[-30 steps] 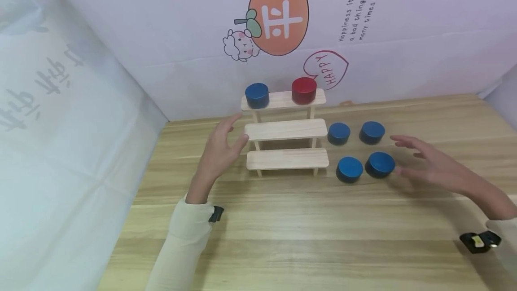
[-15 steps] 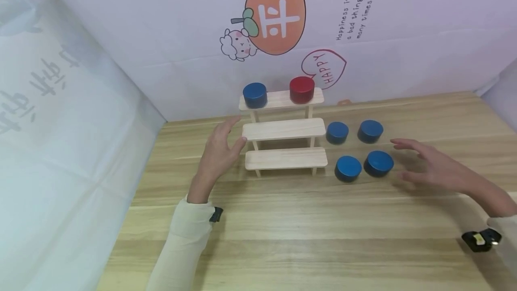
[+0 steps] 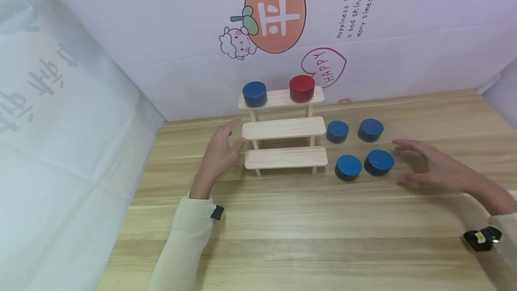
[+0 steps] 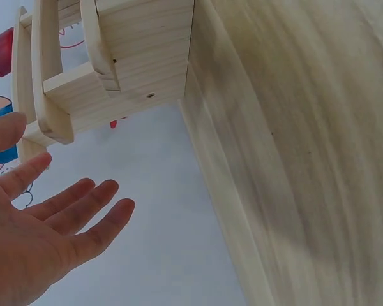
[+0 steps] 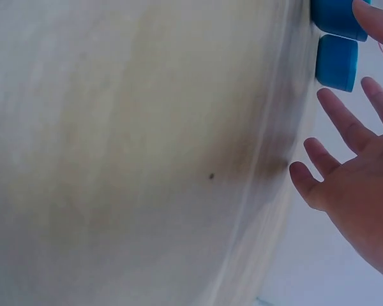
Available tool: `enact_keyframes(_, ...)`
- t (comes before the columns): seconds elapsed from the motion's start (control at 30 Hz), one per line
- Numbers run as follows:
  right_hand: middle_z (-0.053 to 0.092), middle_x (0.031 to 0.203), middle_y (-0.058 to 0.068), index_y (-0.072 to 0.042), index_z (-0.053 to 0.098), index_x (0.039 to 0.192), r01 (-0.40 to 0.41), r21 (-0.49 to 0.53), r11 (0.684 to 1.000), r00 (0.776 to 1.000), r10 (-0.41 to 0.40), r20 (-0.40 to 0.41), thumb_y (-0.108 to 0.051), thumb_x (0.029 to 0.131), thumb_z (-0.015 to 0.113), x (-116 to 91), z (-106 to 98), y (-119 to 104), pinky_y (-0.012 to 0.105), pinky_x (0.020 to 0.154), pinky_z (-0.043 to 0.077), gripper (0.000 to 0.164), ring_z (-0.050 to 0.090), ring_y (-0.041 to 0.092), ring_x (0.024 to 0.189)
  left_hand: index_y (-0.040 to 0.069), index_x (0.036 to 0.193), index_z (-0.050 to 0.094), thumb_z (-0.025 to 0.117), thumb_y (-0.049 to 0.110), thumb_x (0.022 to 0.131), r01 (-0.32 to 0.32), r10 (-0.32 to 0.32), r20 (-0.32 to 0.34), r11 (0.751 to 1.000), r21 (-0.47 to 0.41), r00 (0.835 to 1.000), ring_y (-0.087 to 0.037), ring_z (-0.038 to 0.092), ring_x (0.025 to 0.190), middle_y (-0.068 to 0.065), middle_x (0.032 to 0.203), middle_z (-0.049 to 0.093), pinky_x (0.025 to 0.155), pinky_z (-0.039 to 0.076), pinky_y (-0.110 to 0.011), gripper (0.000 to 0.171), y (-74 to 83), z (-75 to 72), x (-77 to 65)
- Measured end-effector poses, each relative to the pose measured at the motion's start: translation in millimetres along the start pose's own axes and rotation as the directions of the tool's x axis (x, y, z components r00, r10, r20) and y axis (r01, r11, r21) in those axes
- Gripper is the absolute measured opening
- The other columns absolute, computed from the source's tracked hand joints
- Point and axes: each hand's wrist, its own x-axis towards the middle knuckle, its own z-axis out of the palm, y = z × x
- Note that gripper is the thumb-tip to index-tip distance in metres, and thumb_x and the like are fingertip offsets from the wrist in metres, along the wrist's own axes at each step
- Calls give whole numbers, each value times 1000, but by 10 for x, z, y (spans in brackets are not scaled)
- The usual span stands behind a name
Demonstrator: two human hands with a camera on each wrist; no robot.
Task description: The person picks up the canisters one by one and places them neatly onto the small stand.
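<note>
My left hand [image 3: 220,152] is at the left end of a three-step wooden stand [image 3: 284,128], thumb and fingers spread and holding nothing. In the left wrist view the palm [image 4: 32,248] faces up beside the steps. On the top step sit a blue round tin [image 3: 255,94] at the left and a red round tin [image 3: 302,89] at the right. Several more blue tins [image 3: 378,162] stand on the table right of the stand. Just right of them hovers my right hand [image 3: 440,167], fingers apart, nothing in its grasp; the right wrist view has two blue tins [image 5: 337,62] beyond its fingertips.
The stand and tins rest on a wood-grain table [image 3: 291,232]. Behind it hangs a white printed cloth [image 3: 181,21], close at the back of the stand. Another white cloth [image 3: 81,147] borders the left side.
My right hand has drawn slightly right, away from the nearest blue tin. The head view has shifted a little; the left hand, stand and tins keep their places.
</note>
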Motion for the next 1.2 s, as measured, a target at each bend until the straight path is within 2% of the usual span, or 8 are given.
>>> enact_keyframes(0.1,43,126,15,-19,30,138,-20,37,999,1000,20,2,-13,69,77,8,1,24,61,90,19,84,29,26,120,20,134,39,53,28,89,7,-7,6,1000,-5,1000,-20,44,107,-3,131,41,84,39,-39,48,-27,10,14)
enact_keyframes(0.17,44,126,15,-20,30,138,-24,48,999,1000,24,2,-13,68,78,16,5,34,65,87,20,85,30,33,118,20,134,39,53,28,89,4,-4,7,1000,-6,1000,-21,44,107,-3,131,41,84,39,-39,48,-42,16,27)
enact_keyframes(0.3,46,124,13,-18,33,137,-22,62,998,1000,22,2,-14,68,78,44,26,31,65,88,18,82,29,34,119,19,134,39,52,28,89,4,-4,10,1000,-1,1000,-23,45,106,-3,131,42,83,39,-38,48,-56,25,49)
enact_keyframes(0.43,48,123,12,-15,36,135,-24,65,998,1000,24,-3,-16,69,78,75,54,8,65,88,18,78,29,35,119,19,134,39,52,29,89,29,-29,14,1000,-1,999,-21,46,105,-3,130,43,83,39,-38,48,-52,32,65)
enact_keyframes(0.73,46,126,12,-16,37,134,-32,53,998,999,33,-10,-20,70,77,149,119,-73,64,88,20,76,30,37,120,20,134,40,51,29,90,61,-60,44,998,-20,997,-21,47,107,0,133,40,85,40,-36,46,-59,49,92)
enact_keyframes(1.2,44,127,16,-13,39,133,-33,26,999,999,33,8,-26,69,77,216,191,-120,63,89,20,75,30,39,120,24,134,40,48,34,91,45,-43,89,999,-11,995,-19,45,111,1,133,41,87,39,-38,44,-62,38,70)
